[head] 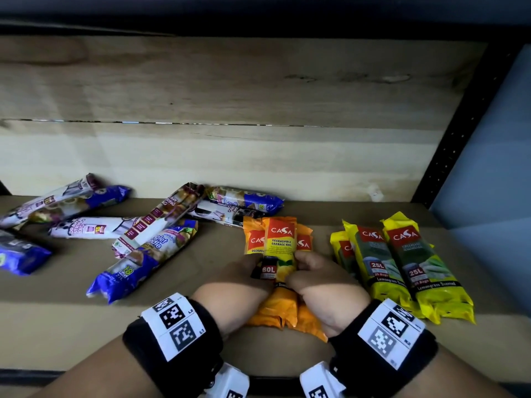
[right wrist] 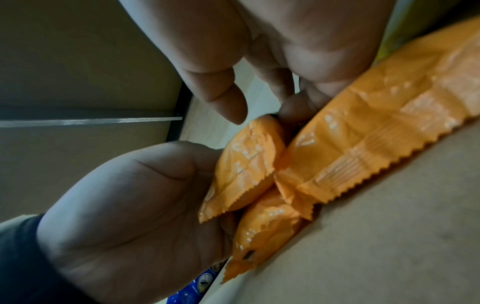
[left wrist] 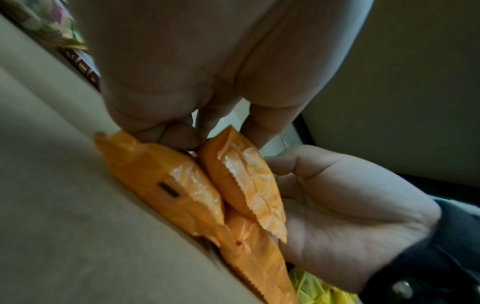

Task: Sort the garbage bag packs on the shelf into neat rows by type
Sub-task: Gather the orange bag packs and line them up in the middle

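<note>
Lengthwise, the top orange pack [head: 279, 248] runs from 6 to 12 o'clock in the head view, its red CASA label at the far end and a crimped, saw-toothed seal at the near end. It lies on two more orange packs [head: 304, 317] that sit side by side on the same axis, all three near the front middle of the shelf [head: 71, 282]. Their film is glossy and crinkled, puffed like small pillows.

The left hand [head: 235, 278] curls round the top pack from 9 o'clock and the right hand [head: 321, 280] from 3 o'clock, fingers bent and pinching its sides, as the wrist views confirm.

At 3 o'clock, just beside the orange group, the yellow packs [head: 402, 262] lie in a parallel row, labels pointing the same way, marked 25L. From 9 to 11 o'clock the blue and white packs [head: 149, 242] lie scattered at mixed angles, some overlapping. The shelf surface is matte brown board; behind it stands a pale wooden back panel [head: 230, 81] with visible grain.
</note>
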